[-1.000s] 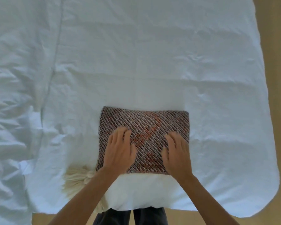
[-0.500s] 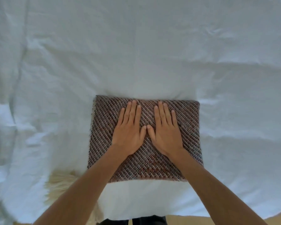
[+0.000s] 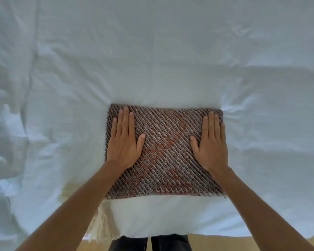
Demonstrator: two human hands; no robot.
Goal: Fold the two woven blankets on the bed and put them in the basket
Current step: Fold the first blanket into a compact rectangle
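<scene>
a folded woven blanket [image 3: 167, 153], brown and grey in a diagonal weave with orange patches through its middle, is lying as a flat rectangle on the white bed cover [image 3: 152, 60]. it is sitting close to the near edge of the bed, roughly in the middle of the view, with its long sides running left to right.

the left hand [image 3: 124, 142] is resting palm down on the blanket's left end. its fingers are straight, close together and pointing away from the person, and the thumb is spreading toward the middle. it is grasping nothing, only pressing flat on the cloth. the little finger is lying along the blanket's left edge.

the right hand [image 3: 211, 142] is doing the same on the right end: palm down, 4 fingers straight and together, thumb angling inward, grasping nothing. its outer fingers are reaching the blanket's right edge. the 2 hands are sitting well apart, leaving the orange-patched middle of the blanket bare between them.

the bed cover is wrinkling around the blanket, with creases fanning out from its far right corner. a cream fringe [image 3: 101, 227] is hanging over the near edge of the bed, partly under the left forearm. what it belongs to cannot be told. below the bed's edge, dark trousers [image 3: 170, 244] and a strip of tan floor [image 3: 234, 243] are showing.
</scene>
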